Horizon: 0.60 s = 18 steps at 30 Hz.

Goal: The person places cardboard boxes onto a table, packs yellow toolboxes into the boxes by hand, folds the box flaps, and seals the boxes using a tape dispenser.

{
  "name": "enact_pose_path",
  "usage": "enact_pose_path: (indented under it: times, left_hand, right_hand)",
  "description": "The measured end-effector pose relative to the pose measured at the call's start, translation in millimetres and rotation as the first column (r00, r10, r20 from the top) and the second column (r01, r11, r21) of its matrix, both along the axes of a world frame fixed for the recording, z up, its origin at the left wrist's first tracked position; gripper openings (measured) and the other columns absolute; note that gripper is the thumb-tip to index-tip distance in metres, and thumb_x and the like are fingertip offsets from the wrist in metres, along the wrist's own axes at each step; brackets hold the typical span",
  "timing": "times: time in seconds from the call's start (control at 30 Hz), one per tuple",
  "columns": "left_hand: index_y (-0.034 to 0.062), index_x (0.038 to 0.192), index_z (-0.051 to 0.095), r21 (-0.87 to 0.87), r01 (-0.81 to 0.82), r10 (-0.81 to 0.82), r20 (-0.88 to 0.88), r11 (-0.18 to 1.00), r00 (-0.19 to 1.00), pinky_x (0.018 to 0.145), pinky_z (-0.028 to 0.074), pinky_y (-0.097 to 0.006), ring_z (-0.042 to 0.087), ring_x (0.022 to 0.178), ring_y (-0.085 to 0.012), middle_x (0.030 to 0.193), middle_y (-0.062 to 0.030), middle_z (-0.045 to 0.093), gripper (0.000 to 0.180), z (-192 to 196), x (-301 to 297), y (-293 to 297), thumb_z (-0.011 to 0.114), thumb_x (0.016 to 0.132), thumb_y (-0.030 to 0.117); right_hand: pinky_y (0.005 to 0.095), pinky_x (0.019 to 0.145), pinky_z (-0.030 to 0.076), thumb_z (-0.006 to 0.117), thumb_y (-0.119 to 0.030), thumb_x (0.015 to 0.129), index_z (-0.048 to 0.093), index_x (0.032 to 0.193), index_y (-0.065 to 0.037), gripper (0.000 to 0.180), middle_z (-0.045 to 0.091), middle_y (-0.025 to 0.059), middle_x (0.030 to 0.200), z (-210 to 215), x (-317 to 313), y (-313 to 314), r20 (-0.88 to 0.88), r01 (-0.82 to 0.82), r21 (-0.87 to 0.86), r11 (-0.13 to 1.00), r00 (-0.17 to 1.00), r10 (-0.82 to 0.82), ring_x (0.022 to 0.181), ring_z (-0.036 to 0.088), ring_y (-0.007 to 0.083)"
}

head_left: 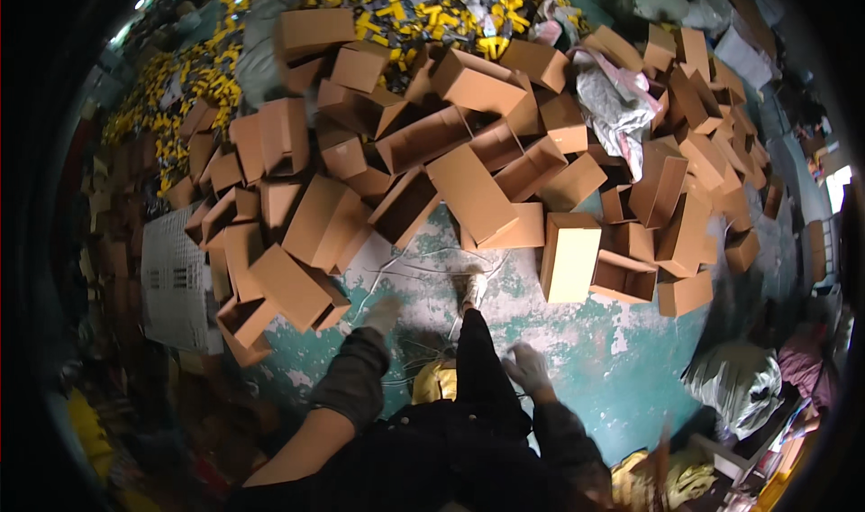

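so the person's left hand [383, 315] is out over the floor, just right of the near left end of a big heap of plain brown cardboard boxes [482, 192]. it's too blurred for me to tell how wide or narrow the grip is. the box nearest to it is a long brown cardboard box with a smooth broad side [290, 287], lying tilted at the near edge of the heap.

the right hand [527, 368] is lower and nearer the body, over the worn green painted floor [622, 359], well apart from the boxes. that one's smeared too, so i can't tell its grip either. the box nearest to it is an upright brown box with a brightly lit, pale yellow front [571, 261], farther off and a bit right. just right of that there's an open brown box on its side [623, 278], hollow facing near.

a light-coloured shoe [475, 288] is planted just short of the heap, and a shiny yellow bundle [435, 382] sits beside the dark trouser leg [482, 359].

far side is a spread of small yellow and dark grey pieces [405, 3]. a crumpled white sack [614, 106] lies on the boxes far right, a whitish slotted plastic crate [176, 278] is on the left, and a silvery plastic bag [739, 390] is near right.
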<state>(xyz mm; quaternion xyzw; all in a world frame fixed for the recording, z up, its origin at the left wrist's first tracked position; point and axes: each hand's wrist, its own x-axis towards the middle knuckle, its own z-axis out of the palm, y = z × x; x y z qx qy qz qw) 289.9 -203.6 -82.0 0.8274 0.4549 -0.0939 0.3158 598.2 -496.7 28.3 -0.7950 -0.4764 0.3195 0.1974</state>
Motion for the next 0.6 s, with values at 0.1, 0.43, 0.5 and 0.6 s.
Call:
enact_pose_path:
  times: [0.1,0.43,0.5,0.6]
  left_hand:
    - [0.0084,0.134,0.057,-0.253,0.163,-0.095,0.261,0.954,0.961,0.099,0.048,-0.039,0.059,0.120,-0.0340,0.133,-0.0148,0.061,0.045,37.0,110.9,28.5,0.058,0.096,0.033]
    - [0.0097,0.115,0.064,-0.580,-0.198,0.373,0.197,0.790,0.907,0.090,0.049,-0.037,0.065,0.104,-0.0302,0.105,-0.0143,0.069,0.031,124.6,203.0,148.2,0.059,0.093,0.032]
    - [0.0064,0.114,0.064,-0.344,-0.272,0.334,0.134,0.899,0.933,0.093,0.047,-0.043,0.062,0.107,-0.0375,0.113,-0.0190,0.067,0.043,42.7,148.2,170.7,0.056,0.091,0.042]
    - [0.0047,0.126,0.062,-0.305,-0.311,0.341,0.050,0.900,0.939,0.107,0.042,-0.044,0.053,0.126,-0.0385,0.133,-0.0220,0.058,0.052,-27.3,98.4,219.9,0.059,0.090,0.041]
  right_hand:
    - [0.0500,0.081,0.051,0.059,-0.041,0.087,0.065,0.099,-0.002,0.041,0.066,0.0252,0.100,-19.6,21.5,134.9,-0.065,-0.151,-0.221,0.964,0.988,0.139,0.094,0.065,0.0414]
    - [0.0488,0.078,0.054,0.065,-0.030,0.080,0.073,0.094,-0.009,0.027,0.072,0.0185,0.098,-160.3,-3.0,347.9,-0.221,-0.419,-0.338,0.843,0.906,0.362,0.091,0.070,0.0369]
    - [0.0495,0.077,0.054,0.064,-0.032,0.082,0.069,0.106,-0.012,0.032,0.072,0.0154,0.098,-163.2,-14.0,373.9,-0.264,-0.452,-0.350,0.821,0.888,0.376,0.089,0.070,0.0369]
    - [0.0483,0.076,0.056,0.064,-0.021,0.074,0.074,0.087,-0.009,0.021,0.073,0.0186,0.091,-200.6,-38.7,400.7,-0.273,-0.372,-0.414,0.831,0.921,0.277,0.089,0.071,0.0365]
